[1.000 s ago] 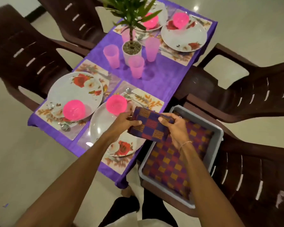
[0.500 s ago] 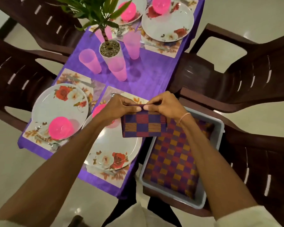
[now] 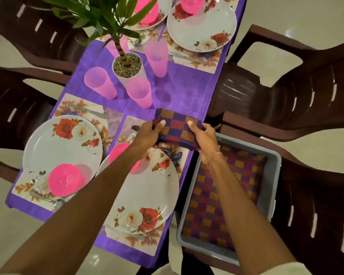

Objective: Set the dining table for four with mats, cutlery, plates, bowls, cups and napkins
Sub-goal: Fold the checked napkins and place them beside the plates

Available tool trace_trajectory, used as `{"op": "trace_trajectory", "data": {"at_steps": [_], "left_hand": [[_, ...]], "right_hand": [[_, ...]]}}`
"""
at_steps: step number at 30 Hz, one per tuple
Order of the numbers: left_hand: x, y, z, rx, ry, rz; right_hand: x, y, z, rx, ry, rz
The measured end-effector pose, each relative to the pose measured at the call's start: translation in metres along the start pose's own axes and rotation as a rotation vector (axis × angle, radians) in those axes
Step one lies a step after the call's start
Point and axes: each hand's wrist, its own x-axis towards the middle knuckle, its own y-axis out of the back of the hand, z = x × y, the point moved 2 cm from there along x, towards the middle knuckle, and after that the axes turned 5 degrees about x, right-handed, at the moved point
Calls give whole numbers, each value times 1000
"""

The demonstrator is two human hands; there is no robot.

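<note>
A folded checkered napkin (image 3: pixel 176 127) in purple, red and orange is held low over the near right place mat (image 3: pixel 127 128). My left hand (image 3: pixel 149 133) grips its left edge and my right hand (image 3: pixel 204 136) grips its right edge, thumbs on top. Below my left forearm lie a floral plate (image 3: pixel 147 195) and a pink bowl (image 3: pixel 117 153), partly hidden. More checkered napkins (image 3: pixel 226 195) lie in a grey tub (image 3: pixel 274 175) on the chair at the right.
On the purple tablecloth (image 3: pixel 187 90) stand a potted plant (image 3: pixel 127 66) and several pink cups (image 3: pixel 99 82). Another plate (image 3: pixel 62 143) with a pink bowl (image 3: pixel 65 179) sits at the left, two more settings at the far end. Dark brown chairs (image 3: pixel 306 96) surround the table.
Both hands carried the folded napkin from above the tub's edge forward and over the table, onto the near right mat. It went from hanging upright to lying flatter.
</note>
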Motion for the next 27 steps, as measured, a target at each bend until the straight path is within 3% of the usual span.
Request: {"op": "trace_trajectory", "data": {"at_steps": [2, 5, 11, 22, 24, 27], "left_hand": [[26, 2, -6, 29, -43, 32], [50, 1, -11, 111, -75, 57], [80, -10, -7, 405, -172, 180], [78, -25, -18, 611, -460, 246], [82, -27, -18, 714, -522, 234], [87, -33, -23, 1049, -704, 157]], "right_hand": [[12, -1, 9, -1, -62, -60], [29, 1, 14, -16, 84, 19], [55, -1, 12, -545, 400, 304], [64, 2, 20, -864, 731, 232], [67, 2, 24, -1057, 785, 237], [75, 4, 38, -1385, 791, 88]]}}
